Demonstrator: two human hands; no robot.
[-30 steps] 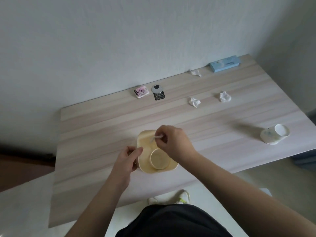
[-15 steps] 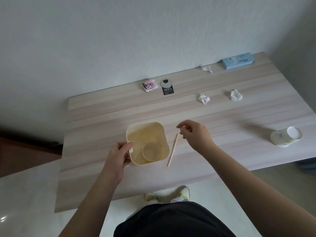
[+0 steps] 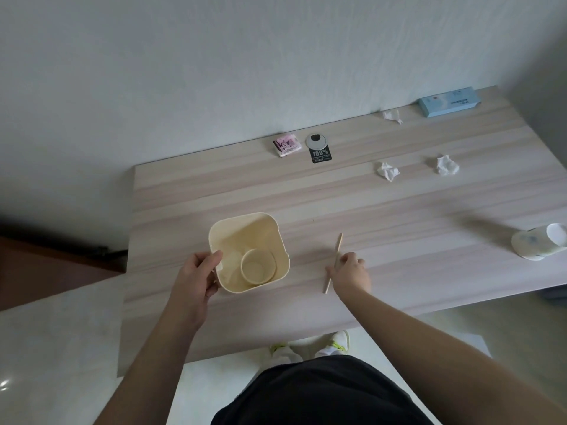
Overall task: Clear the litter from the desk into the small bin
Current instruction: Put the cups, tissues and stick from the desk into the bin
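The stick lies on the desk, just right of the bin. The right hand is on its middle, fingers curled down; whether they pinch it cannot be told. It looks light, thin and stiff, best pinched at the middle. The left hand grips the bin's rim.

bare forearms, black top (white-green shoes)
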